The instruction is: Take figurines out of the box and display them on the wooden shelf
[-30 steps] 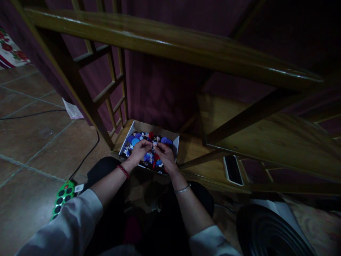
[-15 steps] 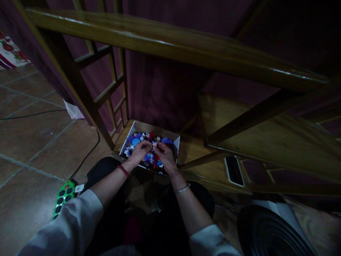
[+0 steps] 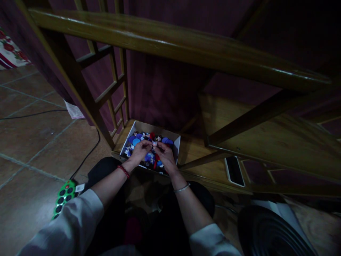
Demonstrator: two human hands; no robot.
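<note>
Brown floor tiles (image 3: 39, 142) with pale joints spread to the left of a shallow white rectangular box (image 3: 160, 131), which rests on a yellowish-brown varnished wooden seat (image 3: 195, 144); dark purple cloth (image 3: 157, 81) hangs behind the box. Inside the box lies a crowded mix of small blue, purple, red and black pieces (image 3: 150, 156), with a round light-blue piece (image 3: 136, 141) toward the box's left side.

Over the middle of the box, the left hand (image 3: 140, 151), a red beaded bracelet (image 3: 124, 171) at its wrist, and the right hand (image 3: 165, 156), with a thin silvery bangle (image 3: 182, 188), come together at a tiny pale figure (image 3: 154, 144). Both grips are narrow fingertip pinches on this one item (its finer details are too small and dim to make out). Whether it also touches anything below, I cannot tell.

The step in hand, I judge, is close two-handed work on that single figure. The next move seems to call for a light, steady pinch, one hand bracing, and clearance over the box's contents.

Well to the right of the box, a white-edged phone with a dark screen (image 3: 234, 170) lies on the same seat.
</note>
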